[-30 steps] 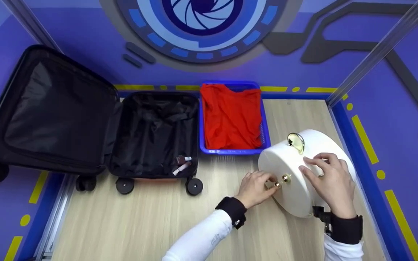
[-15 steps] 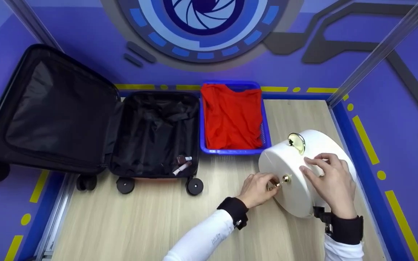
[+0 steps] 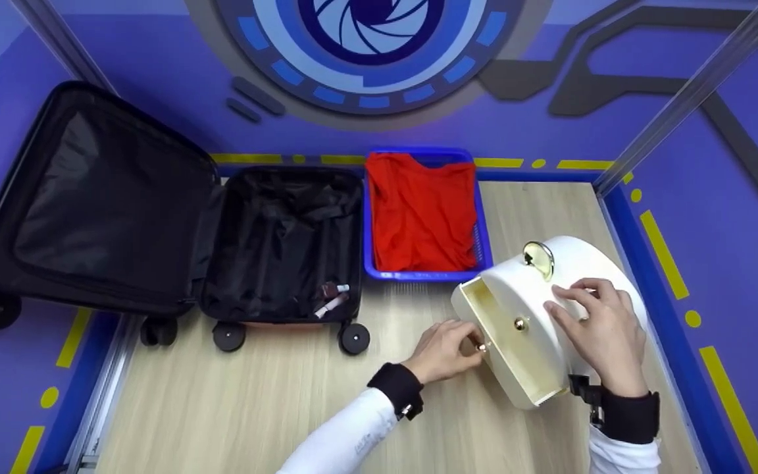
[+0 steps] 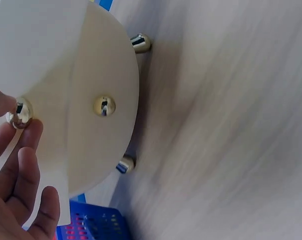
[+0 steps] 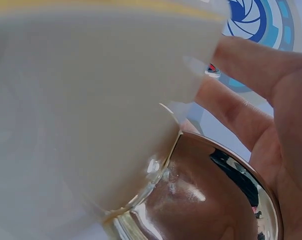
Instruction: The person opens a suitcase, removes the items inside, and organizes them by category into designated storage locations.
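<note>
A white, round-fronted drawer box [image 3: 566,257] with gold trim stands on the right side of the table. My left hand [image 3: 443,351] pinches the gold knob [image 4: 20,114] of its pulled-out drawer [image 3: 517,385], whose pale inside shows in the head view. Above that drawer is another gold knob [image 3: 520,323]; below it, in the left wrist view, a third knob [image 4: 104,106]. Curved over the top of the box, my right hand [image 3: 606,332] rests its fingertips on the white surface beside a shiny gold rounded piece [image 5: 205,190]; part of its contact is hidden.
A blue basket [image 3: 367,263] with red cloth [image 3: 422,214] stands behind the box. Left of it lies an open black suitcase [image 3: 116,217] on wheels, with small cosmetic-like items [image 3: 331,301] inside. Walls border the table at the back and sides.
My left hand has moved left and slightly down while pinching the knob, and the drawer has slid out of the box. The right hand has stayed in place on top.
</note>
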Tool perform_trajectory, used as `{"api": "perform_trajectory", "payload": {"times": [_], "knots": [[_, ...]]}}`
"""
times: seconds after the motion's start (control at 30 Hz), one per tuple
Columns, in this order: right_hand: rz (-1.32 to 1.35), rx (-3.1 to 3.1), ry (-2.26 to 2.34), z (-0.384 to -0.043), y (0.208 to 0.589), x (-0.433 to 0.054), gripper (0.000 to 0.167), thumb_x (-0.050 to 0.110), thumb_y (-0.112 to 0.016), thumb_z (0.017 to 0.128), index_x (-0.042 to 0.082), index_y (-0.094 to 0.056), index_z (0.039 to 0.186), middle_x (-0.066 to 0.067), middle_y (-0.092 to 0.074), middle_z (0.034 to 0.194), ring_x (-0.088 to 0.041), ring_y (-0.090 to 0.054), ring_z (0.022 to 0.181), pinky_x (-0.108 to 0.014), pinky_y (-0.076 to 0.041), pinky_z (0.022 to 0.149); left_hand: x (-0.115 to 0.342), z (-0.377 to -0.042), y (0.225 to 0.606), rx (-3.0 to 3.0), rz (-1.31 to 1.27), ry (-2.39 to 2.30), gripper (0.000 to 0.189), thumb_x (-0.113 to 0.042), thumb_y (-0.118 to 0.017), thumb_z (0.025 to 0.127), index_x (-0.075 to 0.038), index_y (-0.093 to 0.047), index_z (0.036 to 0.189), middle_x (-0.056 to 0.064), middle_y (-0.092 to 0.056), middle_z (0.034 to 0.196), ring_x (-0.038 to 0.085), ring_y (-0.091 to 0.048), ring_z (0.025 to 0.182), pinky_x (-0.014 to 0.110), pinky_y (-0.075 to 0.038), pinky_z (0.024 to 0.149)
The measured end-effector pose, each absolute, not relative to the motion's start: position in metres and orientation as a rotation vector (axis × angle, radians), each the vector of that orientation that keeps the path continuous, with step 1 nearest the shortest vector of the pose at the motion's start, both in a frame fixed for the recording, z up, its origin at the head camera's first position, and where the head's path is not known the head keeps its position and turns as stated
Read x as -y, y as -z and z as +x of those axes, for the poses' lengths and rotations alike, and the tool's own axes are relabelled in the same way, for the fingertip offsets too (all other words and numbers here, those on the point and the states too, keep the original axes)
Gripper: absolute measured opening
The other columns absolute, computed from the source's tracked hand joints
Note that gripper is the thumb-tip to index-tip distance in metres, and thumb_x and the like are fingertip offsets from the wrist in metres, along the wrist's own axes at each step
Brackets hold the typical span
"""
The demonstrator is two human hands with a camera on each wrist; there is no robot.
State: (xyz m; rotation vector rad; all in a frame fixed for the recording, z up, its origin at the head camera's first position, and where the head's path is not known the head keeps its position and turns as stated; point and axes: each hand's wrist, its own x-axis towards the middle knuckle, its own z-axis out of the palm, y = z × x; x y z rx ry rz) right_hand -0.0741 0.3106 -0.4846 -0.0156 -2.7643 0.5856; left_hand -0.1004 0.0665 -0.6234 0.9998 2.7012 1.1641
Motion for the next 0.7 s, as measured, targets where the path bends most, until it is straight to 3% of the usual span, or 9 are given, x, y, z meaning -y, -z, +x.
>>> {"api": "perform_trajectory", "payload": {"times": [0.33,0.7], "knots": [[-0.028,2.780,-0.577,-0.074,0.484,-0.310,0.031,0.032,-0.087,0.085,0.016,-0.081,0.111,-0.007,-0.064,0.120,-0.037,-0.055,0.108,-0.056,-0.046,0.064,-0.034,-0.099,0.621,-2.589,1.111,-1.111,0.017,-0.028,-0.082,0.086,-0.021,-0.070,0.095,-0.012,-0.071,0.090,0.002,-0.055,0.080,0.012,-0.039,0.071],[-0.018,2.774,-0.581,-0.074,0.484,-0.310,0.031,0.032,-0.087,0.085,0.016,-0.082,0.111,-0.008,-0.064,0.119,-0.038,-0.055,0.108,-0.057,-0.046,0.066,-0.029,-0.098,0.623,-2.521,1.057,-1.196,0.016,-0.028,-0.082,0.088,-0.020,-0.070,0.096,-0.010,-0.072,0.092,0.007,-0.061,0.083,0.012,-0.039,0.072]]}}
